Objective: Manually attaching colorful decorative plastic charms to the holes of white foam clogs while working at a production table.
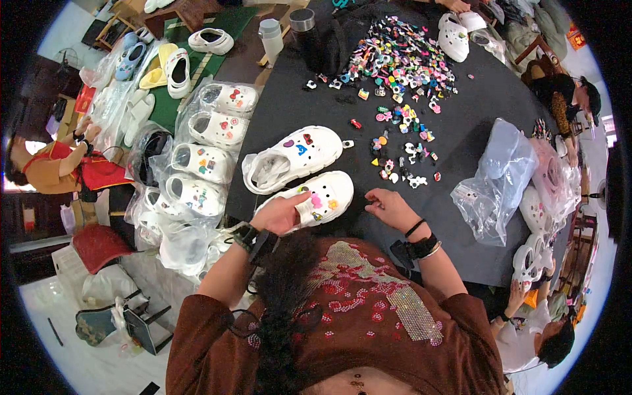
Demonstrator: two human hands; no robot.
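Note:
Two white foam clogs lie side by side on the black table before me, toes to the right. My left hand (280, 212) grips the near clog (334, 191) at its side, thumb across the upper. That clog carries pink, orange and green charms. The far clog (304, 150) has purple, red and blue charms, and clear plastic in its opening. Right of the near clog, my right hand (392, 209) is raised with its fingers curled together; whatever they may hold is hidden. Beyond it lie small loose charms (413, 153), with a large colourful charm pile (401, 59) farther back.
Bagged white clogs (204, 161) line the table's left side. At the back stand a dark tumbler (304, 33) and a clear bottle (270, 41). A plastic bag (497, 178) lies at right. Other people work left, right and at the far edge, where another white clog (453, 38) sits.

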